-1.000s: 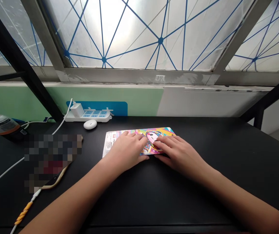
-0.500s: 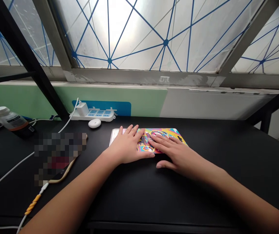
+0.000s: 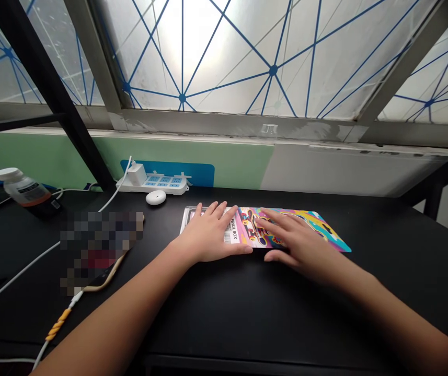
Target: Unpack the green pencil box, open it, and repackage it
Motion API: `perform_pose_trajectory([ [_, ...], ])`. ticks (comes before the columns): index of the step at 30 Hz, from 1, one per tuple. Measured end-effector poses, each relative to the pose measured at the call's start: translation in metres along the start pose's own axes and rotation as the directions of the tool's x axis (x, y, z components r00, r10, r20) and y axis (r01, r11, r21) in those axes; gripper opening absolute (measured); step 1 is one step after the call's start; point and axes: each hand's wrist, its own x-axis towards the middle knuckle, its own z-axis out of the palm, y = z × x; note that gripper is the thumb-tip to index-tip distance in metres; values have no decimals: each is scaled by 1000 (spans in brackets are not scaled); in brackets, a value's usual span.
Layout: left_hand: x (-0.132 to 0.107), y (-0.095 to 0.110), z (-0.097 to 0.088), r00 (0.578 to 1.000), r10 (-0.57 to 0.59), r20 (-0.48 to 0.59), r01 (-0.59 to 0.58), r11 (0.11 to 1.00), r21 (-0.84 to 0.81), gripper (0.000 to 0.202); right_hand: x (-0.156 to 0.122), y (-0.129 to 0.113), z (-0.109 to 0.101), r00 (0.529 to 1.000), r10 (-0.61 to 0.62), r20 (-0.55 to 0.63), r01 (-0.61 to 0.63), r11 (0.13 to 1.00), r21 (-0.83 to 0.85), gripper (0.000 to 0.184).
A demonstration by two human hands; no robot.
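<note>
A brightly coloured card (image 3: 252,230) lies flat on the black desk, printed in pink, yellow and blue. Near its left part a white label (image 3: 232,233) with a barcode reads "PENCIL BOX". A pale, clear-looking edge (image 3: 186,216) shows at the far left, partly under my left hand (image 3: 211,235). That hand rests flat on the left part with fingers spread. My right hand (image 3: 300,241) lies with outstretched fingers over the card's right half, its thumb by the near edge. Both hands cover much of the print.
Behind stands a white power strip (image 3: 164,183) with a plugged-in charger, and a white oval case (image 3: 156,197) in front of it. To the left are a blurred-out phone-like device (image 3: 102,256) on a cable and a white-capped bottle (image 3: 25,190). Black metal bars (image 3: 70,122) slant up at the sides.
My right hand has shifted right, and the coloured card with it, so it reaches further right. The barcode label now shows beside my left hand, which stays on the left part.
</note>
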Motion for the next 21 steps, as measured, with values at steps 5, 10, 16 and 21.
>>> perform_pose_trajectory([
  [5, -1, -2, -2, 1000, 9, -9, -9, 999, -31, 108, 5, -10, 2, 995, -54, 87, 49, 997, 60, 71],
  [10, -1, -7, -7, 1000, 6, 13, -6, 999, -41, 102, -9, 21, -19, 999, 14, 37, -17, 998, 58, 42],
  [16, 0, -10, -5, 1000, -1, -7, 1, 1000, -20, 99, 1, 8, 1, 999, -29, -28, 29, 1000, -11, 72],
  [21, 3, -22, -8, 999, -32, 20, 33, 997, -69, 89, 10, 0, 19, 997, -64, 32, 64, 998, -6, 65],
])
